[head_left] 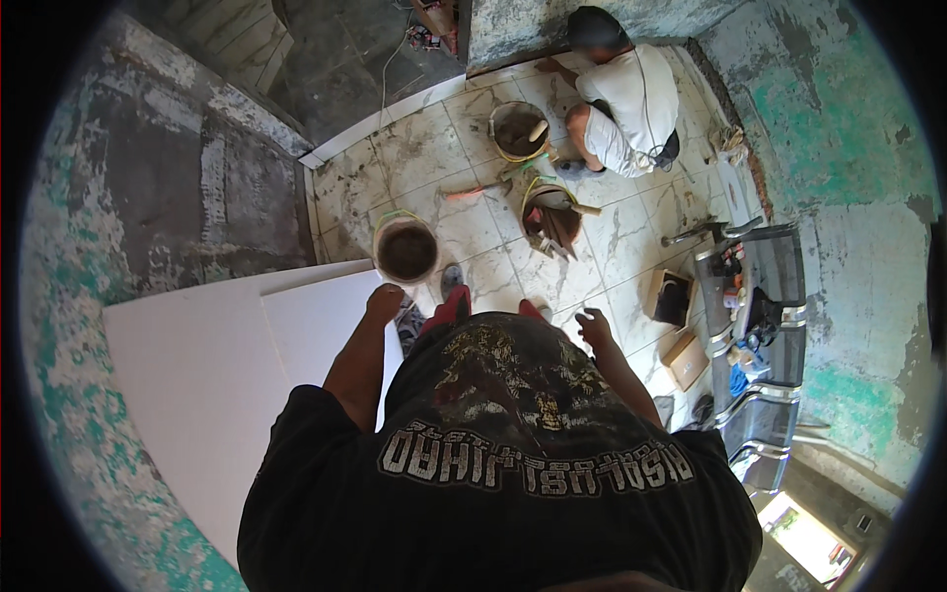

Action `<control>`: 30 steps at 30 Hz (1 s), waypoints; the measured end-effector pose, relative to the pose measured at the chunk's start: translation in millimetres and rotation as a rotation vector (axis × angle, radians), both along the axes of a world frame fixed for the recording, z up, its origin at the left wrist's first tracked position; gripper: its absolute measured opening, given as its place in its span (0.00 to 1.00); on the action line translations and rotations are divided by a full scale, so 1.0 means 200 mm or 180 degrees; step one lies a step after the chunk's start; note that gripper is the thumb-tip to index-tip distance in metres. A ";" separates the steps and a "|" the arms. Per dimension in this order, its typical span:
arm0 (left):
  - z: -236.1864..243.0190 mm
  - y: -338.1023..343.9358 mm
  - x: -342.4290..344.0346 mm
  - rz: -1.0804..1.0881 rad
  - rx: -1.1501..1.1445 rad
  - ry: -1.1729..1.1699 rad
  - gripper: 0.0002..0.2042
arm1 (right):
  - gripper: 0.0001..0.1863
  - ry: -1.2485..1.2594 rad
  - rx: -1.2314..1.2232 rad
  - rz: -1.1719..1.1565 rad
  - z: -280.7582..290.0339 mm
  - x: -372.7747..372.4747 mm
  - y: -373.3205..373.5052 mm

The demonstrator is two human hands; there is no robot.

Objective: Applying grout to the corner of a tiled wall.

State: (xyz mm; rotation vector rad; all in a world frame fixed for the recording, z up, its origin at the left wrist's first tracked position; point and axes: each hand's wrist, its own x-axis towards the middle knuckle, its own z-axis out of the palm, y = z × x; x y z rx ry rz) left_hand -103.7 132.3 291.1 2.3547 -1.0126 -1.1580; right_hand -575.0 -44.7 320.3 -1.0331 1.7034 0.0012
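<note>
My left hand hangs beside the right edge of a large white board, just below a bucket of dark grey mix. Its fingers are mostly hidden, so whether it touches the board's edge is unclear. On the other side of my body, my right hand hangs above the tiled floor with its fingers apart and nothing in it. Ahead stands a bucket of tools with wooden handles and flat blades sticking out.
A co-worker squats at the back wall near another bucket with a handled tool in it. A hammer-like tool lies on the marble-patterned tiles. At right are cardboard boxes and a metal bench with items on it.
</note>
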 end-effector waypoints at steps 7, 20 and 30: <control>0.07 0.12 0.54 0.0062 0.0264 -0.0177 0.14 | 0.27 -0.0002 -0.0330 0.0800 0.10 0.55 0.02; 0.13 -0.17 0.48 -0.0023 -0.0068 0.0571 0.15 | 0.29 0.0322 -0.1158 0.1420 -0.37 0.27 0.19; 0.18 -0.20 0.59 0.0092 -0.0096 0.0393 0.14 | 0.29 0.0549 -0.1623 0.1476 -0.76 0.13 0.24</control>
